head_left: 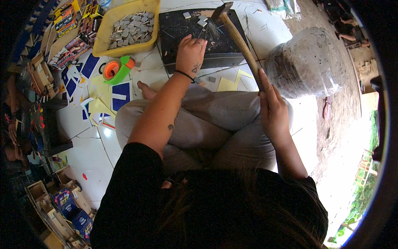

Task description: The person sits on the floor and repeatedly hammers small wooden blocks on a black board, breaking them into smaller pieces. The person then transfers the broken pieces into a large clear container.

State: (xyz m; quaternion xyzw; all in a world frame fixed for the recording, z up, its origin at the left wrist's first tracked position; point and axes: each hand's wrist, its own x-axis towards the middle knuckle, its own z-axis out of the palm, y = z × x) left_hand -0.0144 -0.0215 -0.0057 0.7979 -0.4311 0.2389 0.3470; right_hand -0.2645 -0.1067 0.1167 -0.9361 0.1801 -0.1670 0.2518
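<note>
Hammer (pixel 238 39) held in upper centre of the frame, wooden handle slanting from lower right up to a dark head near the top edge, head hovering over the far part of a black block (pixel 182 29). Right hand (pixel 271 110) wrapped shut around the lower end of the handle, just right of centre, above the grey trouser knee. Left hand (pixel 190 54) resting palm down on the near edge of the block, fingers curled; cannot tell whether anything pinched beneath them. Black band on that wrist.

On the block, a loose bunch of thin nails (pixel 213 31) just right of the left hand, and small grey squares (pixel 202 20) near its far edge. A few more grey squares on the white tiles just below the block.

Left of the block, upper left of the frame, a yellow tray (pixel 103 45) filled with grey square pieces. Just below it, an orange and green tape dispenser (pixel 117 68). Blue and yellow paper cut-outs (pixel 103 95) scattered on the floor around and below the dispenser. Colourful boxes (pixel 68 25) further out at the upper left edge.

Right of the hammer handle, a large clear plastic jar (pixel 306 62) lying in the upper right. Wooden frames (pixel 49 203) at the lower left edge.
</note>
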